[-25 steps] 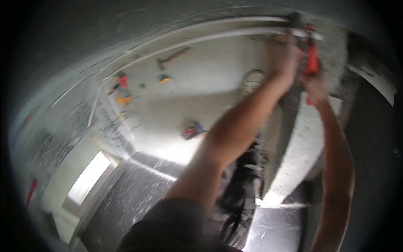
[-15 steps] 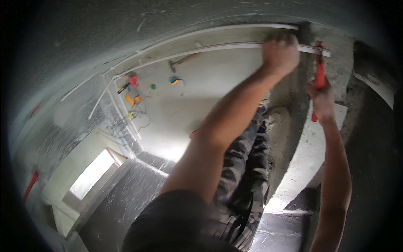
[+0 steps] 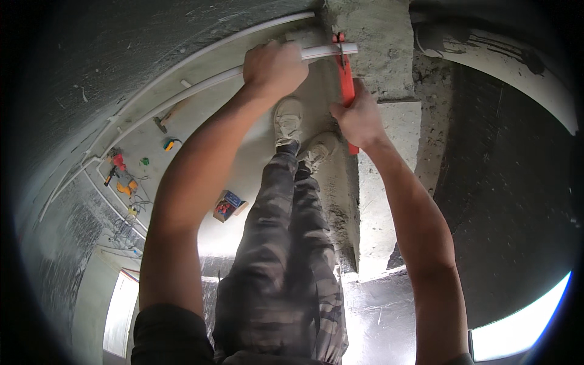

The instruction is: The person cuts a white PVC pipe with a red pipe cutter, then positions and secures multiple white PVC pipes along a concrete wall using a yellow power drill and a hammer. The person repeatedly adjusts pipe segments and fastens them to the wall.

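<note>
A long white plastic pipe (image 3: 317, 53) with a thin stripe runs from the far left toward the upper middle. Fingers wrapped round it, my left hand (image 3: 275, 70) grips the pipe a short way from its free end. My right hand (image 3: 360, 118) is closed on the handles of a red pipe cutter (image 3: 345, 76). The cutter's head sits around the pipe close to the end, and a short stub sticks out to its right. Whether the blade has bitten into the pipe is too small to tell.
A second white pipe (image 3: 261, 28) runs along the wall. A hammer (image 3: 161, 123), a yellow-and-blue tape measure (image 3: 171, 144), a green roll (image 3: 145, 161), power tools (image 3: 126, 184) with cords and a small box (image 3: 228, 207) lie on the floor. A concrete ledge (image 3: 389, 176) stands at right.
My view has swung to the right, so pipe, hands and tools appear farther left. My shoes and the small box have come into sight. Both hands keep their grip, the cutter still on the pipe.
</note>
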Motion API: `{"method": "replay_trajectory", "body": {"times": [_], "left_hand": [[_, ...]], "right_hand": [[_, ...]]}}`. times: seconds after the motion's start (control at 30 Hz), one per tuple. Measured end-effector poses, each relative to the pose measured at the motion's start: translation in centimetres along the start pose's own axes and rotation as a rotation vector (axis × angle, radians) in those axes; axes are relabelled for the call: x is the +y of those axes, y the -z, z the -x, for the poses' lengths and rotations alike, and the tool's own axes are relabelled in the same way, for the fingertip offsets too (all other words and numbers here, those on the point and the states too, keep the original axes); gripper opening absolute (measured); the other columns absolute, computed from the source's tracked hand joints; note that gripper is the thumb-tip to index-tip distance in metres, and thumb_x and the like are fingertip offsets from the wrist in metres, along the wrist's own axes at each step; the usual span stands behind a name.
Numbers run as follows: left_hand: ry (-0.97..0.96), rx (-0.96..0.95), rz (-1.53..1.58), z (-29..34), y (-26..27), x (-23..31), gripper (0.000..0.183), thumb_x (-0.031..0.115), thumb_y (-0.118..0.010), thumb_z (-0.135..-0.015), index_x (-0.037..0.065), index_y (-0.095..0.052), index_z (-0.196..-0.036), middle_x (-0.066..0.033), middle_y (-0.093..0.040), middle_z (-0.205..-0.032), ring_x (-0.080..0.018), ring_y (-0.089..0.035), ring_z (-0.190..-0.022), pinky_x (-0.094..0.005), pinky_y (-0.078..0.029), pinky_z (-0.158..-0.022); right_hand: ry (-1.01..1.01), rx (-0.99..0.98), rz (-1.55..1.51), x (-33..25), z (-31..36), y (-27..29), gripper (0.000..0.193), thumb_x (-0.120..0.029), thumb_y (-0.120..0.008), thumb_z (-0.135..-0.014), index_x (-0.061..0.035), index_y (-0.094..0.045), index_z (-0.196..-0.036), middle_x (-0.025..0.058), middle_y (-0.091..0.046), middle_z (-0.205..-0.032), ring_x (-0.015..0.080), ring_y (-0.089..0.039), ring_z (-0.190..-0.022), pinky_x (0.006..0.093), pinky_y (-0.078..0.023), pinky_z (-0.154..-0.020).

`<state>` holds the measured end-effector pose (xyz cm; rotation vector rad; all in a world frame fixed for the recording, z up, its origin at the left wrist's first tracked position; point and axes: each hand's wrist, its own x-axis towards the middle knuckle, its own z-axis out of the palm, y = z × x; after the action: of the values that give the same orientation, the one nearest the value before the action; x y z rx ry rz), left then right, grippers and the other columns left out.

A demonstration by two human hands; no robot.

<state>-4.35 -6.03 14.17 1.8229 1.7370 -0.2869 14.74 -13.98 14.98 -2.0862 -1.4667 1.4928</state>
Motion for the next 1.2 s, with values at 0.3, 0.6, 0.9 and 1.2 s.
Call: {"method": "replay_trajectory", "body": {"times": [0.3,0.6,0.9,1.2], "left_hand": [[-0.015,-0.006,0.010,1.6,0.0,0.2,0.046,0.053,-0.066,-0.094,0.008,-0.074,-0.098,-0.0204,-0.075,-0.095,-0.0437,-0.071,-0.094,-0.0532,-0.054,-0.084],[0.002,-0.057,0.000,1.4,-1.7,-0.1,0.039,0.046,-0.068,-0.092,0.008,-0.076,-0.098,-0.0203,-0.075,-0.094,-0.0429,-0.072,-0.093,-0.0538,-0.055,-0.084],[-0.010,-0.274,0.023,5.2,-8.4,0.6,0.033,0.037,-0.068,-0.091,0.007,-0.078,-0.099,-0.0219,-0.075,-0.097,-0.0434,-0.072,-0.094,-0.0527,-0.056,-0.087],[-0.114,-0.130,0.165,6.2,-5.8,0.4,0.021,0.025,-0.065,-0.087,0.007,-0.075,-0.083,-0.0199,-0.074,-0.084,-0.0405,-0.073,-0.082,-0.0524,-0.057,-0.076]], "right_hand": [[0.141,0.113,0.011,2.1,1.1,-1.3,0.033,-0.023,-0.070,-0.085,-0.0001,-0.062,-0.108,0.0226,-0.069,-0.088,0.0433,-0.067,-0.086,0.0439,-0.053,-0.079],[-0.091,0.270,-0.076,2.0,2.3,-4.0,0.048,-0.045,-0.078,-0.088,0.0020,-0.074,-0.095,0.0220,-0.071,-0.077,0.0386,-0.068,-0.073,0.0430,-0.054,-0.074],[-0.321,0.106,-0.043,8.5,7.7,-6.3,0.047,-0.047,-0.076,-0.089,-0.0002,-0.075,-0.091,0.0222,-0.071,-0.079,0.0388,-0.070,-0.079,0.0470,-0.054,-0.075],[-0.603,-0.112,-0.498,10.8,10.8,-5.0,0.044,-0.041,-0.075,-0.094,-0.0141,-0.051,-0.068,-0.0029,-0.046,-0.054,0.0117,-0.048,-0.041,0.0324,-0.036,-0.037]]}}
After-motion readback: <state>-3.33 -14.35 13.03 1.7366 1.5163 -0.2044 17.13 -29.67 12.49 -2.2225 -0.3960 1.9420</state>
